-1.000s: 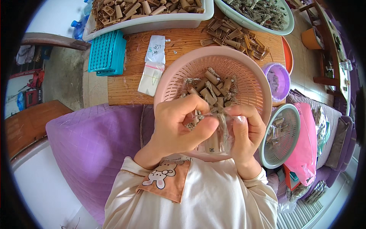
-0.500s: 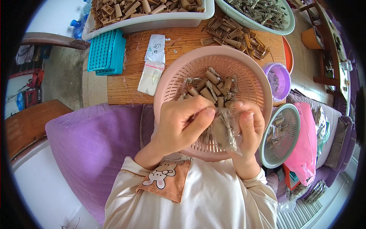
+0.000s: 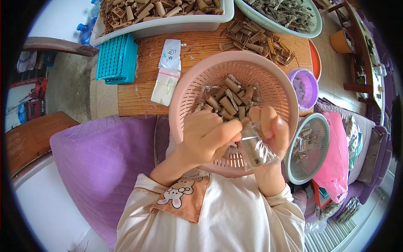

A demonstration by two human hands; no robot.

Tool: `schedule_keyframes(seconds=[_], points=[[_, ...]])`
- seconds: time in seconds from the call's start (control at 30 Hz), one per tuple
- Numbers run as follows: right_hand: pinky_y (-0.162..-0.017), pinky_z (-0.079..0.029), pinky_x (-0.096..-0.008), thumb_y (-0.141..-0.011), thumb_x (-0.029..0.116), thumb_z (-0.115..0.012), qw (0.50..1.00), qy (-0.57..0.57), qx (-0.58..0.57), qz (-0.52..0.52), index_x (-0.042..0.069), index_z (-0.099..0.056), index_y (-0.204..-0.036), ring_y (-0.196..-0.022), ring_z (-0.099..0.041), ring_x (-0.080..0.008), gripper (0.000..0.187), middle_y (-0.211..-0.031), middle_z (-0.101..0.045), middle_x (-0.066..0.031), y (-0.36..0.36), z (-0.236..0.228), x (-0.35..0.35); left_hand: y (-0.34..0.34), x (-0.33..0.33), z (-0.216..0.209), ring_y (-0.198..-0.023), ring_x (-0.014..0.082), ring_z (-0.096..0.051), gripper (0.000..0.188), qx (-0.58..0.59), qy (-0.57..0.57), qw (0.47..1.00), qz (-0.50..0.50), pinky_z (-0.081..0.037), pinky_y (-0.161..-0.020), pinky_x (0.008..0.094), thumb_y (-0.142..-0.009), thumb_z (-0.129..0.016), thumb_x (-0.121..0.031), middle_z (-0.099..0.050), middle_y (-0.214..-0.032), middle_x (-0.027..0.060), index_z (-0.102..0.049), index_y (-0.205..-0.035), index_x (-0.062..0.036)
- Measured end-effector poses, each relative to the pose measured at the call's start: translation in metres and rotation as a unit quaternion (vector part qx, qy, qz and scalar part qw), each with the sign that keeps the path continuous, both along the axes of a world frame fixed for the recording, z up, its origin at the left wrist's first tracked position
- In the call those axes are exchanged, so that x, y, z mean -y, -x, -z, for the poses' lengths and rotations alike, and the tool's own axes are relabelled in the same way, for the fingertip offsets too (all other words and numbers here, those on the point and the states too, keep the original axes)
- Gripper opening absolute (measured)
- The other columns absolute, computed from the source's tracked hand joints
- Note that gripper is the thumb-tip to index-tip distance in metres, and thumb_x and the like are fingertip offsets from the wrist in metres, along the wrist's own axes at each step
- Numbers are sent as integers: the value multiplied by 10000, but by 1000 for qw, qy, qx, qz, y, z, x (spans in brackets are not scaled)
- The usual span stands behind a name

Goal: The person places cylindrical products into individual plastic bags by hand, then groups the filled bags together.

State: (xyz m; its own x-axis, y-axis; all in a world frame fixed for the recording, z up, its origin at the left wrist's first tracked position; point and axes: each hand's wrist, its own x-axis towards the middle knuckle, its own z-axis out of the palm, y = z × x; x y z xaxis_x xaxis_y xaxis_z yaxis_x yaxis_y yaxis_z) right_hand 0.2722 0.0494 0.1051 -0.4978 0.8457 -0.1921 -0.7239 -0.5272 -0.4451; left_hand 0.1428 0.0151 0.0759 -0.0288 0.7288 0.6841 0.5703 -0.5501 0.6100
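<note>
Both hands meet over the near rim of a round pink plastic basket (image 3: pixel 235 75) with a fine slotted mesh wall. The left hand (image 3: pixel 205 136) is curled, thumb and fingers pinched together toward the mouth of a small clear plastic bag (image 3: pixel 257 149). The right hand (image 3: pixel 270 128) is closed around that bag's top, fingers folded over the crinkled, glossy film; a few short brown pieces show through it. The bag hangs just above the basket's front edge. Inside the basket lies a loose heap of brown stick pieces (image 3: pixel 228 101), short, blocky and dry-looking, like cut bark or root. The basket sits at the edge of a wooden bench (image 3: pixel 138 90) with visible grain. On the bench lie flat white packets (image 3: pixel 168 71), a teal ridged plastic tray (image 3: pixel 117 59) and a scattered pile of the same brown pieces (image 3: pixel 256 40). A white mesh basket (image 3: pixel 308 155) and a small purple bowl (image 3: pixel 304 86) stand to the right, beside a quilted purple cushion (image 3: pixel 100 164)
</note>
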Motion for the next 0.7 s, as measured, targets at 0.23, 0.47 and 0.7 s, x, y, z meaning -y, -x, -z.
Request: schedule_keyframes(seconds=[0.23, 0.47, 0.7], points=[[-442, -312, -211, -794, 125, -566, 998, -4, 56, 39, 112, -348, -590, -503, -336, -66, 299, -591, -351, 26, -7, 1, -9, -2, 5, -16, -551, 260, -551, 670, 165, 308, 924, 156, -402, -472, 313, -722, -413, -677, -529, -639, 91, -529, -849, -30], [-442, -373, -200, -816, 204, -541, 985, 37, 131, 109, 128, -336, -661, -534, -410, -60, 267, -619, -377, 27, -5, -1, -13, -19, 9, -19, -569, 254, -574, 465, 16, 299, 949, 104, -431, -467, 326, -698, -618, -480, -559, -666, 71, -524, -810, -38], [-467, -281, -189, -826, 136, -511, 958, -40, 210, 189, 119, -324, -626, -505, -297, -38, 275, -590, -350, 35, -6, 5, -11, -29, 8, -12, -539, 249, -574, 215, -12, 334, 941, 49, -441, -460, 342, -770, -595, -229, -562, -652, 75, -532, -884, -58]])
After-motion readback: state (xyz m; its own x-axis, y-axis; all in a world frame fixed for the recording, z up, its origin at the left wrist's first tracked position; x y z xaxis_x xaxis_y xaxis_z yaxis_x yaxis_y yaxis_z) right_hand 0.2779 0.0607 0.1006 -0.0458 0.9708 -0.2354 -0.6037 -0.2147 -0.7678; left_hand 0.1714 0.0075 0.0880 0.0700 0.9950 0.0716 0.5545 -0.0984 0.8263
